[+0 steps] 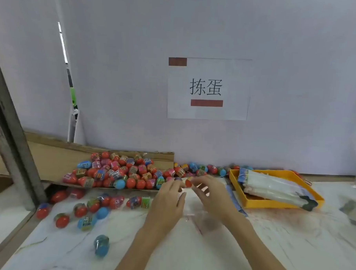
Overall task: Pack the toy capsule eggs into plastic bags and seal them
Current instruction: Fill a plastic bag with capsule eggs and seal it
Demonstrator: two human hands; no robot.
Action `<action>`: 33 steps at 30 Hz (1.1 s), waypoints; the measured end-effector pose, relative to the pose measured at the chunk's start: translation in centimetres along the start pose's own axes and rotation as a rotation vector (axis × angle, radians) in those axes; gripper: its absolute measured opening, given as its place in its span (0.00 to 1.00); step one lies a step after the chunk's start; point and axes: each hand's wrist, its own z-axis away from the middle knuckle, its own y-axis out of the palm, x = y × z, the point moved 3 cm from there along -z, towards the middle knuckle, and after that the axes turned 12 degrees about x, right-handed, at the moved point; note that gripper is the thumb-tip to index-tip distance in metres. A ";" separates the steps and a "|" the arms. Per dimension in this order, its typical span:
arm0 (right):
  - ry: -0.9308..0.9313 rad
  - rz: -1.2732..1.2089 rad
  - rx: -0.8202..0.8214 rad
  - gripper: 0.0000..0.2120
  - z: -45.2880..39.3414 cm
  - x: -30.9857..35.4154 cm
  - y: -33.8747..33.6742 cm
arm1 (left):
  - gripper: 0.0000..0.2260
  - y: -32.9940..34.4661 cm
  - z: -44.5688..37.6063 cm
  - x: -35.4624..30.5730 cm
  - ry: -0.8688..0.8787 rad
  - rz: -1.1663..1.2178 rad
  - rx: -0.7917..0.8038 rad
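My right hand (209, 195) pinches a red capsule egg (188, 182) at its fingertips, just above the table's middle. My left hand (168, 197) is close beside it, fingers curled round the top of a clear plastic bag (192, 207) that lies blurred under both hands. A bluish-purple edge (178, 178) shows at the left fingertips. A heap of red, blue and pink eggs (120, 173) fills a flat cardboard tray (55, 160) behind and to the left. More loose eggs (92, 206) lie on the marble table (270, 241).
A yellow tray (251, 203) at the right holds a stack of clear bags (272, 186) with blue headers. A row of eggs (202, 168) lines the back wall. A metal post (13, 140) stands at the left. One blue egg (101, 244) lies nearer the front.
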 end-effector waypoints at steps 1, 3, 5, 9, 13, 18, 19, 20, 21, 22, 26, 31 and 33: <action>0.020 0.079 0.031 0.10 -0.4 -0.7 0.5 | 0.09 0.3 -0.2 0.5 0.011 -0.046 -0.011; 0.083 0.229 0.116 0.14 -1.3 -2.3 1.5 | 0.09 0.7 -0.7 1.5 0.044 -0.092 -0.043; 0.120 0.294 0.232 0.21 -1.4 -3.2 2.5 | 0.08 1.0 -0.7 2.1 0.084 -0.119 -0.054; 0.049 0.427 0.306 0.21 -1.4 -2.7 3.0 | 0.07 1.5 -0.7 2.5 0.125 -0.127 -0.078; -0.049 0.396 0.120 0.10 -0.7 -1.0 2.4 | 0.06 1.4 -0.6 2.3 0.136 -0.086 -0.155; -0.091 0.023 -0.278 0.09 0.0 0.5 -0.2 | 0.24 0.2 -0.3 1.3 0.036 0.185 -0.239; -0.093 -0.139 -0.280 0.11 0.0 0.8 -0.5 | 0.29 0.2 -0.2 1.0 0.016 0.269 -0.212; -0.098 -0.326 -0.246 0.13 0.1 1.1 -0.8 | 0.33 0.2 -0.2 0.8 0.004 0.361 -0.181; -0.100 -0.495 -0.200 0.14 0.2 1.3 -0.9 | 0.36 0.1 -0.2 0.6 -0.001 0.456 -0.163; -0.100 -0.624 -0.153 0.16 0.4 1.5 -0.9 | 0.36 -0.1 -0.2 0.4 0.004 0.554 -0.160; -0.056 -0.858 0.000 0.18 0.4 1.2 0.0 | 0.18 -0.9 -0.1 0.6 0.011 0.733 -0.216; -0.046 -0.850 0.008 0.17 0.1 1.0 0.5 | 0.07 -1.2 -0.1 1.3 -0.059 0.780 -0.271; -0.009 -0.858 -0.028 0.16 -0.1 0.8 0.5 | 0.04 -1.5 -0.2 1.3 -0.067 0.741 -0.288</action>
